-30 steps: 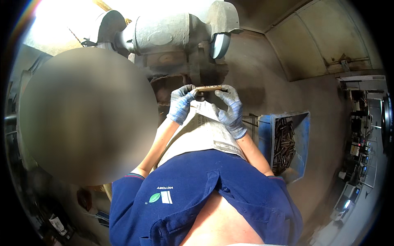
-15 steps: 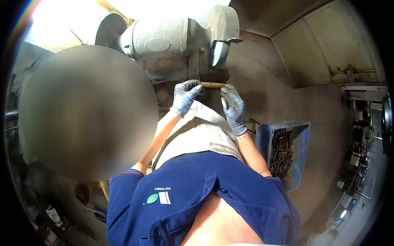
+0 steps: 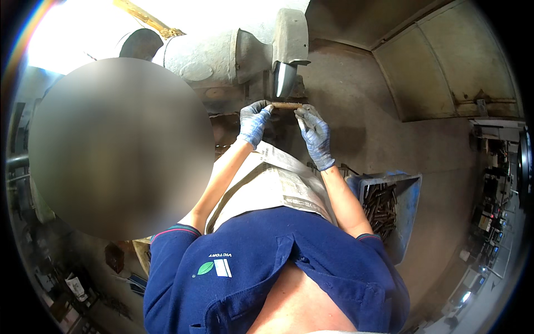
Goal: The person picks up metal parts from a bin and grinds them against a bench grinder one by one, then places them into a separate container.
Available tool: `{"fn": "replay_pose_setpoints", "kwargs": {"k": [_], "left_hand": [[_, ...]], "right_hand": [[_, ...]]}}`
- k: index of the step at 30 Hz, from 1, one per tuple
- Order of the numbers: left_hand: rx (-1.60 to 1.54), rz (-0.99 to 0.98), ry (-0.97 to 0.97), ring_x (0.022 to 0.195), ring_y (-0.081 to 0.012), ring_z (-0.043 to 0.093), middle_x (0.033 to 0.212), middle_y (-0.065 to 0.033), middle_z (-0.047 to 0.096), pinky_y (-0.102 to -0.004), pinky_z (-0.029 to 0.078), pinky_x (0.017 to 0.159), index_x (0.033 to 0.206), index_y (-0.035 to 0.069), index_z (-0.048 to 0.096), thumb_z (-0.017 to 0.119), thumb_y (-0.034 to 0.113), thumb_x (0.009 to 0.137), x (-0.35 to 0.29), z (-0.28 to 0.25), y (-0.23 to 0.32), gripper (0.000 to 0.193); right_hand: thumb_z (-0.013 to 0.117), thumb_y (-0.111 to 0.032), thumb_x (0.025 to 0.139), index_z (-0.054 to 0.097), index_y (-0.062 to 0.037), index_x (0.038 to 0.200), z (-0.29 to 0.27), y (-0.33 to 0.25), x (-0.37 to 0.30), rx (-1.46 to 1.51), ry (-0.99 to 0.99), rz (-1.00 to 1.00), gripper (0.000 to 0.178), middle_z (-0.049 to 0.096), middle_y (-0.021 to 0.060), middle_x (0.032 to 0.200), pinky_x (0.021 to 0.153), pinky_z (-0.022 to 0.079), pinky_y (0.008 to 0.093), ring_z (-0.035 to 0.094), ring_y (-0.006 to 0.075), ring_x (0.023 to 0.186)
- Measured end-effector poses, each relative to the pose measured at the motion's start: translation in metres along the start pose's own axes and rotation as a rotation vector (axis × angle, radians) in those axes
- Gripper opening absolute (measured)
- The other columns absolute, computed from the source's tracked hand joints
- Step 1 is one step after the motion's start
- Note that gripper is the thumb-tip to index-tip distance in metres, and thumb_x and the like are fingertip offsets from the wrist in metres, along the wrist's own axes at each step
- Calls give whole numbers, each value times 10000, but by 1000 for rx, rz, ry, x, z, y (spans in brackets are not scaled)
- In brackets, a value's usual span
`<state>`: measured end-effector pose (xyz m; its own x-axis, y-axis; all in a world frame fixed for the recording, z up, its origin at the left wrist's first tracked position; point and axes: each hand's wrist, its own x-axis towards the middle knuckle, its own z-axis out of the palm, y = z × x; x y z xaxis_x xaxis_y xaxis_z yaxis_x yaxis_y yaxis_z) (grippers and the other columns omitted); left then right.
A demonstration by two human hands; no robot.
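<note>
The rod [image 3: 287,106] lies level and crosswise just in front of the grinder [image 3: 208,58], near its right-hand wheel [image 3: 285,80]; whether rod and wheel touch, I cannot tell. The left hand [image 3: 254,119], in a blue and grey glove, pinches the rod's left end between thumb and fingers, in front of the grinder. The right hand [image 3: 316,136], gloved alike, pinches the other end with thumb and fingers, also in front of the grinder.

Newspaper [image 3: 253,195] covers the person's lap, on the near side of the grinder, and meets the hem of a dark blue shirt [image 3: 250,245]. To the right of the grinder and nearer the person stands a blue crate [image 3: 410,206] with a heap of dark rods [image 3: 380,209] in it. A stained panel [image 3: 445,61] rises well to the grinder's right. A yellow bar [image 3: 147,16] shows behind the grinder's left end.
</note>
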<state>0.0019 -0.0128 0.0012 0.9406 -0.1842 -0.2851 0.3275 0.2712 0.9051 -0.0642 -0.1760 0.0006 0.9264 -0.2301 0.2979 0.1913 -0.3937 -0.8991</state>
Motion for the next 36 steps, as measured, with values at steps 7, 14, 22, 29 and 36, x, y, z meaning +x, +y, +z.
{"fn": "replay_pose_setpoints", "kwargs": {"k": [7, 14, 22, 29, 36], "left_hand": [[-26, -47, 36, 650, -134, 625, 785, -78, 667, -247, 502, 589, 907, -22, 655, 583, 36, 861, 11, 5, -7, 103], [-27, -58, 46, 636, -120, 619, 773, -63, 663, -242, 491, 562, 905, -14, 660, 590, 48, 862, 18, 12, -12, 103], [-2, -109, 94, 650, -117, 602, 779, -58, 655, -254, 516, 582, 889, -9, 651, 611, 39, 849, 20, -4, -3, 75], [-55, -86, 161, 635, -93, 586, 776, -53, 656, -220, 490, 584, 891, -28, 651, 595, 5, 845, 28, -28, -8, 80], [36, -159, 114, 590, -118, 597, 732, -65, 653, -248, 489, 521, 868, -29, 654, 598, 14, 845, 25, 8, 4, 74]], "right_hand": [[560, 24, 864, 647, 25, 1012, 1, 11, 5, 201, 9, 69, 172, 635, 96, 1042, 867, 492, 293, 604, 169, 958], [531, 6, 886, 628, 34, 1041, -3, 30, 8, 227, 8, 98, 185, 620, 107, 1033, 887, 490, 327, 599, 194, 969], [651, 10, 807, 669, 12, 907, 23, 32, 13, 338, 77, 168, 102, 664, 79, 896, 759, 474, 245, 614, 129, 854], [650, -5, 808, 669, 10, 915, 43, 28, 16, 356, 25, 121, 109, 665, 92, 899, 736, 480, 255, 622, 143, 829], [564, -68, 895, 631, 49, 1013, 15, 53, 10, 355, 1, 279, 179, 637, 118, 1012, 882, 490, 312, 614, 190, 913]]}}
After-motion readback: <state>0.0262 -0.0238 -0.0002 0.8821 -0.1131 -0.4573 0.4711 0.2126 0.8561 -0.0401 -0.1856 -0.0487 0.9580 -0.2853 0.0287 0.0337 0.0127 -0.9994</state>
